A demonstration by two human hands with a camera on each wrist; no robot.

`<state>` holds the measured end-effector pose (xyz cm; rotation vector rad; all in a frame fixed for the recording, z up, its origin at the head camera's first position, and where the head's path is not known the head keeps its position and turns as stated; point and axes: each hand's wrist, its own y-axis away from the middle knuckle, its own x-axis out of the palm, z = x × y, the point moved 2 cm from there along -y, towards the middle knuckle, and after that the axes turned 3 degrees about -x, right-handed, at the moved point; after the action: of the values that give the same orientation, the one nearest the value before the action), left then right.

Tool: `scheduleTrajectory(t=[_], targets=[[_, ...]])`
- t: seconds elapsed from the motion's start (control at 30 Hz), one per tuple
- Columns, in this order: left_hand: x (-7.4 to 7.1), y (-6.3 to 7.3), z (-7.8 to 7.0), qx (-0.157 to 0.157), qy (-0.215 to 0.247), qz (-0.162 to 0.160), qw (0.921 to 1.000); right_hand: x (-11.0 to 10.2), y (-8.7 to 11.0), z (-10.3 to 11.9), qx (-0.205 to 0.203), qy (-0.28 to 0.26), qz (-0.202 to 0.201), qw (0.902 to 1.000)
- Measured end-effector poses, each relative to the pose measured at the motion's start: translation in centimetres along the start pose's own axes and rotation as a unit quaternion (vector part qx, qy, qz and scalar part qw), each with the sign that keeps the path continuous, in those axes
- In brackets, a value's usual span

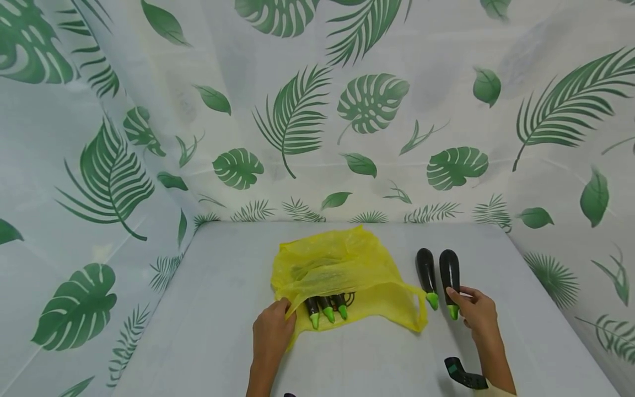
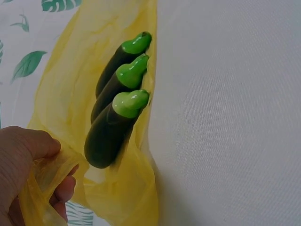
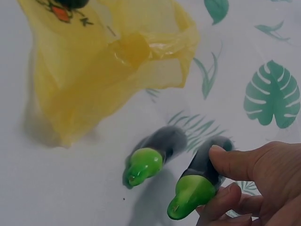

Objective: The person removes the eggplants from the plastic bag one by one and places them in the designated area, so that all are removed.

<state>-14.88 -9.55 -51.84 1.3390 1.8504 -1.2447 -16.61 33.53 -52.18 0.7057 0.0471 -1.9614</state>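
Observation:
A yellow plastic bag (image 1: 337,270) lies on the table with its mouth toward me. My left hand (image 1: 273,331) pinches the bag's edge at the left side of the mouth. Inside the bag, three dark eggplants (image 2: 109,134) with green stem ends lie side by side, the ends showing at the mouth. My right hand (image 1: 478,311) grips another eggplant (image 1: 449,270) near its green end, thumb on top and fingers beneath. Just left of it, one more eggplant (image 1: 425,270) lies on the table, beside the bag's right handle (image 1: 423,309).
The white table (image 1: 218,286) is ringed by leaf-printed sheets (image 1: 307,187) at the back and sides. A black strap-like device (image 1: 463,375) sits on my right wrist. Dark printing (image 3: 70,14) marks the bag's inner face.

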Motion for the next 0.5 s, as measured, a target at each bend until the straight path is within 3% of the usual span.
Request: scheduleTrajectory(t=[0.5], targets=[[0.0,0.1,0.2,0.001,0.002,-0.007,1.0,1.1,-1.7,-0.1,-0.001,0.042,-0.043,0.9982]])
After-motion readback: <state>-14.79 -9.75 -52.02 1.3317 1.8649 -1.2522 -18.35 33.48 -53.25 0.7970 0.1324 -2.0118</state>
